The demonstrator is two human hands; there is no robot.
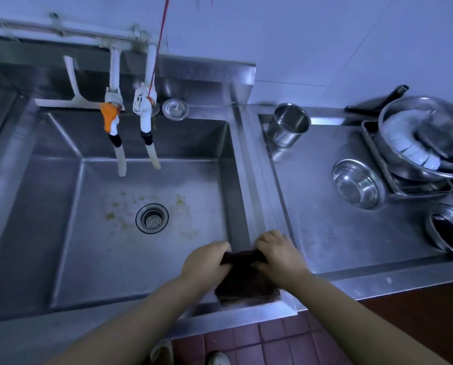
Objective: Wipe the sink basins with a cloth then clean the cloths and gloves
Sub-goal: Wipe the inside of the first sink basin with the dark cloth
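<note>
Well, both my hands were on the dark brown rectangular cloth [246,280] at the near right corner of the big stainless steel sink basin [130,248] — it hung from my grip over the basin's right wall and front rim. My left hand [207,262] had its fingers curled round the cloth's upper left edge; my right hand [278,255] pinched the upper right edge, fingers bent and close together (the fingertips themselves were hidden in the fabric). Yellowish food specks lay scattered around the round metal drain strainer [152,218] on the basin floor. Two white taps [130,122] — one with an orange handle — hung over the basin's back. On the steel counter [325,219] to the right stood a shiny steel cup [288,125] and a small steel bowl [356,183].
</note>
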